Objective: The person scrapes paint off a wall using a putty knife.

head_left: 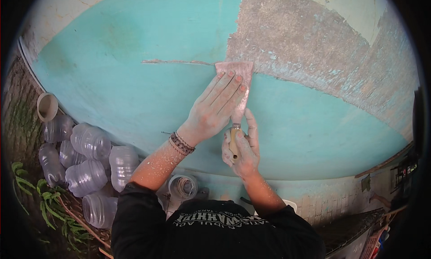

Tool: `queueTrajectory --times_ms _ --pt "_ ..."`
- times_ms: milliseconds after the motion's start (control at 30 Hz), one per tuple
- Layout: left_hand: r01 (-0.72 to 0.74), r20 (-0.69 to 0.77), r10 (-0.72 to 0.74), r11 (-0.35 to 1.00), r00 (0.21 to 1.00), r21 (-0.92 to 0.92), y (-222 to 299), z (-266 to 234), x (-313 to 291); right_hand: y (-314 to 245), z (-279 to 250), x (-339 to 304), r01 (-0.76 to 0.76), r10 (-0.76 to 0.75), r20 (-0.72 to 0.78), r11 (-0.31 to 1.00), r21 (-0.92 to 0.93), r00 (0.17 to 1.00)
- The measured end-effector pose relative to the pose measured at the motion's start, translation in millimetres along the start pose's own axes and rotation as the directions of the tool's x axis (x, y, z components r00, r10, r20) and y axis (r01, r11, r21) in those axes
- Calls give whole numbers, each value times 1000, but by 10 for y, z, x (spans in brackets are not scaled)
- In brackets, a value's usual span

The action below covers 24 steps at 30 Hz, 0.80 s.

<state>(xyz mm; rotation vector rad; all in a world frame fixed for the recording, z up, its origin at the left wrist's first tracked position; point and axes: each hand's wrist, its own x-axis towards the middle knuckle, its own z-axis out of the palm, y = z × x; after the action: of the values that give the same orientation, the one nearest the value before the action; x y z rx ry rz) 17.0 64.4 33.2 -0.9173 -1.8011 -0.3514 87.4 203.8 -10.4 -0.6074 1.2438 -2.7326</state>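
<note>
A paint scraper (245, 97) with a wide flat blade and a pale handle lies against the turquoise painted wall (121, 97). My right hand (248, 156) is closed round its handle, below the blade. My left hand (211, 113) lies flat on the blade with fingers stretched out, pointing up toward its wide edge. Both hands are dusted with pale powder. The blade's edge meets the lower border of a rough grey-brown bare patch (305, 43), where the paint is gone. A thin scraped line (177, 61) runs left from the blade.
Several clear plastic jugs (90, 141) are heaped on the ground at the left, beside a pale round pot (47, 107) and green ferns (49, 205). A clear container (183, 186) stands below my left forearm. A reddish basket (371, 246) sits at the lower right.
</note>
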Motion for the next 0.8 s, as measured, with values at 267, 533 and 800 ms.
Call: queueTrajectory --times_ms 267,533,800 --pt "-41 -58 40 999 998 -19 -99 78 -101 224 194 -99 20 -23 -143 1000 -17 989" --pt "-78 -78 68 986 995 -144 -204 117 -103 339 254 -70 112 -124 -215 991 -69 969" --pt "-115 -106 99 981 989 -154 -306 77 3 292 345 40 110 -94 -250 993 52 964"
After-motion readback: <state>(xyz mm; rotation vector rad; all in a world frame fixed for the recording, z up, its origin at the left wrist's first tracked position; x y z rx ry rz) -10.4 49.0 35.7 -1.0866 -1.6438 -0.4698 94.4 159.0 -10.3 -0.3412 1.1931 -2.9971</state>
